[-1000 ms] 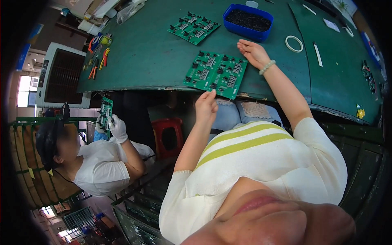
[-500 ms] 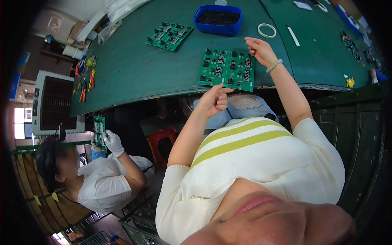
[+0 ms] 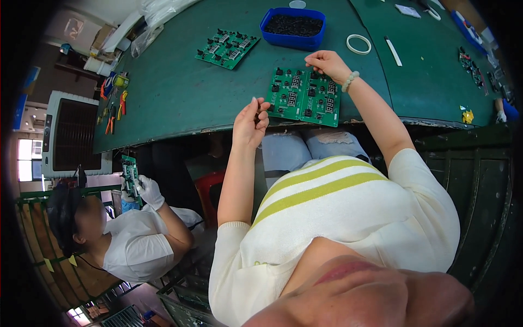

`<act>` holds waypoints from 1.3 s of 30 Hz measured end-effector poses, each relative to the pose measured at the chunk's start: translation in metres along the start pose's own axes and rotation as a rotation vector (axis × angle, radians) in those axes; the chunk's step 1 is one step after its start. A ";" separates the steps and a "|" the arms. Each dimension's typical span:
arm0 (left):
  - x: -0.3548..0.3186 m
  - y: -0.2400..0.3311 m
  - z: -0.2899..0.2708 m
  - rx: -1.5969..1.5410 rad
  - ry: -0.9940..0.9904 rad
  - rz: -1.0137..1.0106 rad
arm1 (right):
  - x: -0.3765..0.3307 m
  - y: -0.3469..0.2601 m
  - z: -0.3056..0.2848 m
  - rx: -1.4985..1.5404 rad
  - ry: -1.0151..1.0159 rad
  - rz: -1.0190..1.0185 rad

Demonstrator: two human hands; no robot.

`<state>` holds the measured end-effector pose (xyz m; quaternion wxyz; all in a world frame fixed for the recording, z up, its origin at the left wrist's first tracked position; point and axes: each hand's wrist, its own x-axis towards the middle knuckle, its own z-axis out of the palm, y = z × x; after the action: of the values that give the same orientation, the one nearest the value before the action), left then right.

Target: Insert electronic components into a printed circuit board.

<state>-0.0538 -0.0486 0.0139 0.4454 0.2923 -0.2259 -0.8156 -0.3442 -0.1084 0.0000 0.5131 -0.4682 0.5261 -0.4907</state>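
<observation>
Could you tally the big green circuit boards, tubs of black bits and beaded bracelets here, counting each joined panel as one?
Near board, far board and left board: 3 big green circuit boards
Tub of black bits: 1
Beaded bracelet: 1
Total: 5

This is an electronics workshop: a rectangular green circuit board (image 3: 303, 99) lies at one o'clock on a green-topped workbench (image 3: 174, 92), with a blue plastic tub (image 3: 289, 42) of small black parts (image 3: 292, 24) at twelve. Orange-handled pliers (image 3: 111, 118) lie near half past nine; a white-gloved co-worker (image 3: 143, 237) at eight holds another green board (image 3: 129, 173).
</observation>
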 end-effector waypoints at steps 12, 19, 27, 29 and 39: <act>0.075 0.012 0.039 0.194 0.127 0.016 | 0.026 0.020 0.009 -0.459 -0.105 -0.082; 0.094 0.011 0.036 0.259 0.146 0.023 | 0.025 0.011 0.005 -0.480 -0.174 -0.047; 0.096 0.006 0.052 0.523 0.093 0.079 | 0.032 0.006 0.003 -0.619 -0.226 -0.123; 0.099 0.004 0.049 0.758 0.155 0.122 | 0.034 0.011 0.003 -0.622 -0.222 -0.143; 0.105 0.012 0.048 0.771 0.136 0.042 | 0.017 -0.008 0.015 -0.868 -0.111 -0.193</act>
<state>-0.1245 -0.1390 0.0271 0.3335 0.4869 -0.4914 -0.6405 -0.3297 -0.1267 0.0065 0.2483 -0.7127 0.6090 -0.2441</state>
